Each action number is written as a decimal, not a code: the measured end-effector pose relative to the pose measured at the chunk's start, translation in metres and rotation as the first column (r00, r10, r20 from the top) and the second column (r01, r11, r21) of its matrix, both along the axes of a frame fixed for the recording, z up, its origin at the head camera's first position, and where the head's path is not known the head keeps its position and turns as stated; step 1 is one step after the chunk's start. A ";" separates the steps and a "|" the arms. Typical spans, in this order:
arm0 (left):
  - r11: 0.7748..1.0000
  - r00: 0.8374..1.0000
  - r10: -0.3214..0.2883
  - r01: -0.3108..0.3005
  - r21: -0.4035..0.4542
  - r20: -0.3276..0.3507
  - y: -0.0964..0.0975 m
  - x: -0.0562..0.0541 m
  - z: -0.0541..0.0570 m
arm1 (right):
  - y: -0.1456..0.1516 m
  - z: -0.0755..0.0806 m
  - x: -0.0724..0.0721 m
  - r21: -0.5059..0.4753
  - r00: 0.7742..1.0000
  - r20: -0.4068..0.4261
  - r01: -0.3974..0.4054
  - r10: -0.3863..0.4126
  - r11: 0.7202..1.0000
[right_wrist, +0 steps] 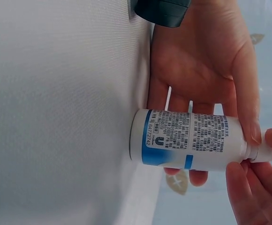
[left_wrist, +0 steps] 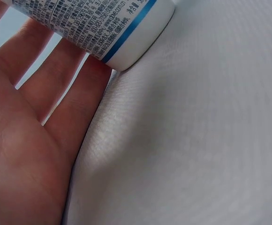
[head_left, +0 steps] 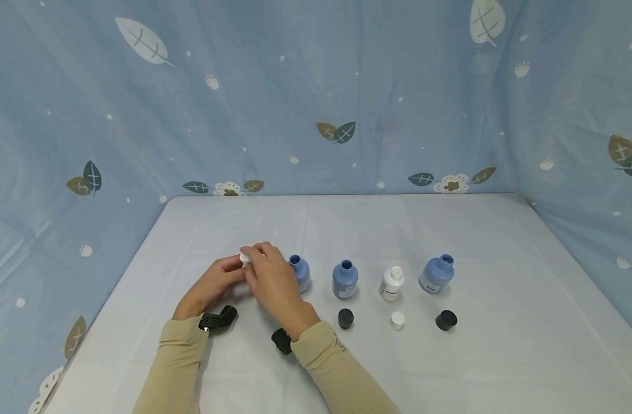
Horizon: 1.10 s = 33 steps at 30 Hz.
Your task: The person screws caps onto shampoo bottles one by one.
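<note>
A white bottle (right_wrist: 192, 140) with a blue band and a printed label stands on the white tabletop. In the right wrist view, my left hand (head_left: 214, 282) grips its body, thumb near the neck and fingers around the far side. With its fingertips, my right hand (head_left: 276, 284) pinches the white cap (right_wrist: 266, 151) at the bottle's mouth. How tightly the cap sits cannot be told. In the head view the hands hide most of this bottle. Just right of my right hand stands an open blue bottle (head_left: 302, 277), partly covered by that hand.
To the right stand a blue bottle (head_left: 345, 280), an uncapped white bottle (head_left: 391, 283) and another blue bottle (head_left: 437, 274). In front of them lie a black cap (head_left: 345, 318), a white cap (head_left: 397, 319) and a second black cap (head_left: 446, 319). A blue patterned curtain (head_left: 295, 86) hangs behind.
</note>
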<state>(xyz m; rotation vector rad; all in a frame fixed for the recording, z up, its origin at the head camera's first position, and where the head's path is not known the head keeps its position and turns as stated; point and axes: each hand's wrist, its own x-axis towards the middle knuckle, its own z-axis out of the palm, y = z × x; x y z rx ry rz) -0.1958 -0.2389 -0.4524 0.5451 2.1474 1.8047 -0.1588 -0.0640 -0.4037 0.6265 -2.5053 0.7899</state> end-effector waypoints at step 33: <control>0.999 0.999 0.044 -0.044 -0.025 -0.008 0.001 0.000 0.000 | 0.010 0.012 -0.002 0.009 0.991 0.033 -0.131 0.131 0.991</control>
